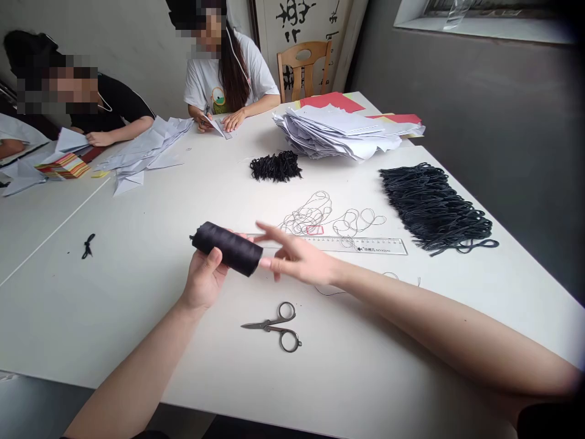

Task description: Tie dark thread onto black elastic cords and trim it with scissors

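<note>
The left hand [205, 279] is holding a spool of black thread [226, 248] above the table [91, 317], its grip pressed around the spool, while the right hand [297, 259] is hovering just beside the spool's end with its grip spread. Folding scissors [274, 326] are lying below the hands, and a ruler [356, 245] is stretching just beyond the spool, with loops of thin cord [315, 214] lying on and behind it. A bundle of black elastic loops [432, 207] is spreading out to the right, behind it a smaller black heap [275, 166] and a pile of white paper [338, 131]. Two co-workers [223, 73] are sitting at the far side handling paper. Open white tabletop is stretching left, holding a small black scrap [88, 246], and a grey wall [503, 122] is rising on the right.
</note>
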